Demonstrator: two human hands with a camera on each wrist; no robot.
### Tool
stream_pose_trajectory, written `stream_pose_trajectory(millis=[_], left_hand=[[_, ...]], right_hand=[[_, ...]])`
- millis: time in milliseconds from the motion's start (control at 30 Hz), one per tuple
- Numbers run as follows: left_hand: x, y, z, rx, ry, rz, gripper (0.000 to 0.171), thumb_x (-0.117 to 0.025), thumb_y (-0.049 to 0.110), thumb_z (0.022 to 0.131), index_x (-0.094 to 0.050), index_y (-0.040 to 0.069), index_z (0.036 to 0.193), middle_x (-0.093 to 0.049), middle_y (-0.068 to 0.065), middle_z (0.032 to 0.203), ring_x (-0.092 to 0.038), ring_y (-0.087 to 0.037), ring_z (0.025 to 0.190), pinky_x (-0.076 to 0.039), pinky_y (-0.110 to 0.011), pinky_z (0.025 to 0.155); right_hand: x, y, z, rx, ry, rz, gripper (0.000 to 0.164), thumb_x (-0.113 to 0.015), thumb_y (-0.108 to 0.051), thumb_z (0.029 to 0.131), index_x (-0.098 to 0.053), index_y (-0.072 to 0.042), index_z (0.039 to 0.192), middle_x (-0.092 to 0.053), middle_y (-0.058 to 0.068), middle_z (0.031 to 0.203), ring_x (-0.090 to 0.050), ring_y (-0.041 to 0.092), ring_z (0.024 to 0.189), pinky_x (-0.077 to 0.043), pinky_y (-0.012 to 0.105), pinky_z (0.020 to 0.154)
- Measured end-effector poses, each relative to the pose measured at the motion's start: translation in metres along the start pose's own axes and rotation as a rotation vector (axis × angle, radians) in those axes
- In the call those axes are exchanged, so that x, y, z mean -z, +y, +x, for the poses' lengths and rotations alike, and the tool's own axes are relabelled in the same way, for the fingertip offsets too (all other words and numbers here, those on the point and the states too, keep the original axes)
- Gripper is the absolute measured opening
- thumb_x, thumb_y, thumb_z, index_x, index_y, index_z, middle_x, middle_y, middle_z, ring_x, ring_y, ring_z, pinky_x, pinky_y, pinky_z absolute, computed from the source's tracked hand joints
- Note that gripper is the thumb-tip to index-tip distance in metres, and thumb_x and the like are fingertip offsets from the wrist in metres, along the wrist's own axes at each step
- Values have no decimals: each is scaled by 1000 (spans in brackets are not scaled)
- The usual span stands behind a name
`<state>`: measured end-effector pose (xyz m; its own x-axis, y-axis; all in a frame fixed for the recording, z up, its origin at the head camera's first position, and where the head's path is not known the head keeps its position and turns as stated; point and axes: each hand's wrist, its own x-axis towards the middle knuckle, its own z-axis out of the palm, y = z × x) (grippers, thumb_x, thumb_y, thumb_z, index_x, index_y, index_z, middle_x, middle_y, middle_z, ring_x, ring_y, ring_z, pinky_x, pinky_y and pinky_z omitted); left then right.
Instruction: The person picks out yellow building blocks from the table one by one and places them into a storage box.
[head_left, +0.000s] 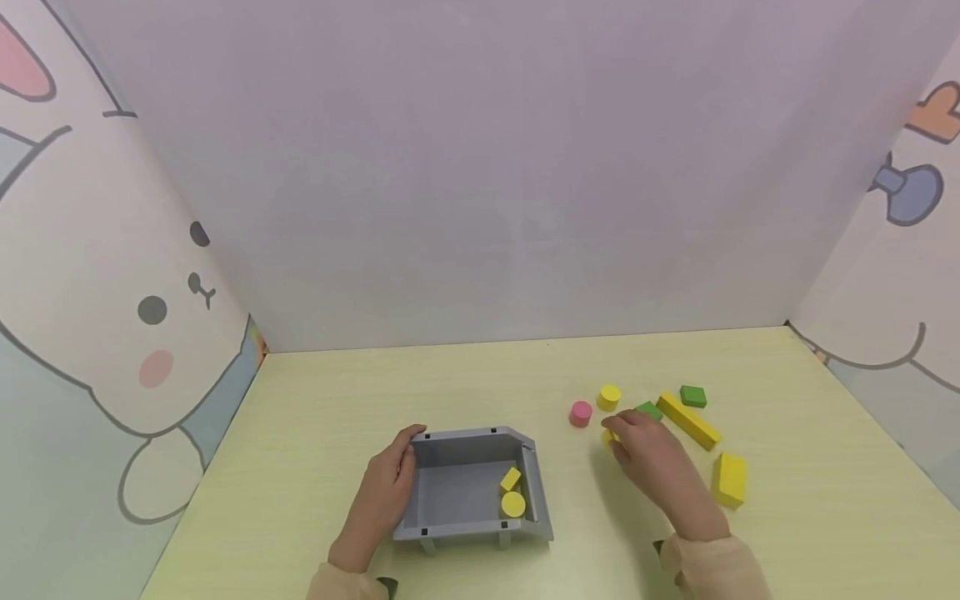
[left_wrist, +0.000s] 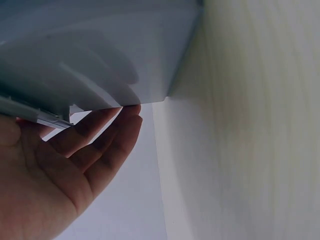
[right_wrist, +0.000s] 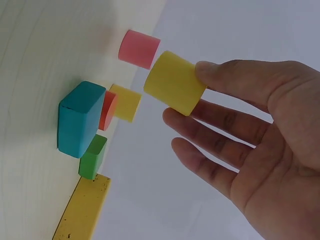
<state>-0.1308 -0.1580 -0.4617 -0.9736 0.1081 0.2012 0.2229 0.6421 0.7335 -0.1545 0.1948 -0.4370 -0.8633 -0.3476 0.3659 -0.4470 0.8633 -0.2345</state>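
My left hand [head_left: 381,492] grips the left wall of a grey plastic bin [head_left: 452,493]. In the left wrist view its fingers [left_wrist: 112,145] lie along the outside of the bin [left_wrist: 115,55]. Two yellow blocks lie in the bin at its right side: a small rectangular block [head_left: 511,479] and a round one [head_left: 513,505]. To the right of the bin, my right hand [head_left: 654,457] pinches a yellow cylinder block [right_wrist: 175,84] between thumb and fingers, held above the table in the right wrist view.
Around the right hand lie a pink cylinder [head_left: 581,413], another yellow cylinder [head_left: 609,397], green blocks [head_left: 693,396], a long yellow block [head_left: 688,421] and a thick yellow block [head_left: 730,480]. A teal block [right_wrist: 80,120] and an orange-red piece [right_wrist: 107,110] show in the right wrist view.
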Motion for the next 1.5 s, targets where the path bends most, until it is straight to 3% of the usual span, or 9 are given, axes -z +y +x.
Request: stream_pose_trajectory(millis=[633, 867, 1500], left_hand=[[-2, -4, 1, 28, -2, 21, 35, -36, 7, 103, -55, 7, 133, -34, 6, 61, -29, -3, 49, -33, -24, 49], [-3, -5, 2, 24, -4, 20, 35, -36, 6, 103, -55, 6, 133, -34, 7, 59, -28, -3, 48, -33, -23, 48], [-2, -2, 1, 35, -4, 19, 35, -36, 6, 103, -55, 7, 133, -34, 8, 59, -29, -2, 49, -33, -23, 48]], right_hand=[[-2, -26, 5, 128, 55, 1, 37, -82, 4, 71, -70, -1, 106, -68, 11, 95, -64, 25, 82, -54, 37, 72], [-4, -35, 8, 188, 93, -11, 33, -85, 2, 68, -70, 0, 98, -68, 9, 95, -64, 22, 81, -54, 34, 71], [-7, -57, 10, 215, 42, -7, 31, -85, -3, 71, -72, -5, 98, -64, 3, 91, -60, 16, 77, -53, 29, 70]])
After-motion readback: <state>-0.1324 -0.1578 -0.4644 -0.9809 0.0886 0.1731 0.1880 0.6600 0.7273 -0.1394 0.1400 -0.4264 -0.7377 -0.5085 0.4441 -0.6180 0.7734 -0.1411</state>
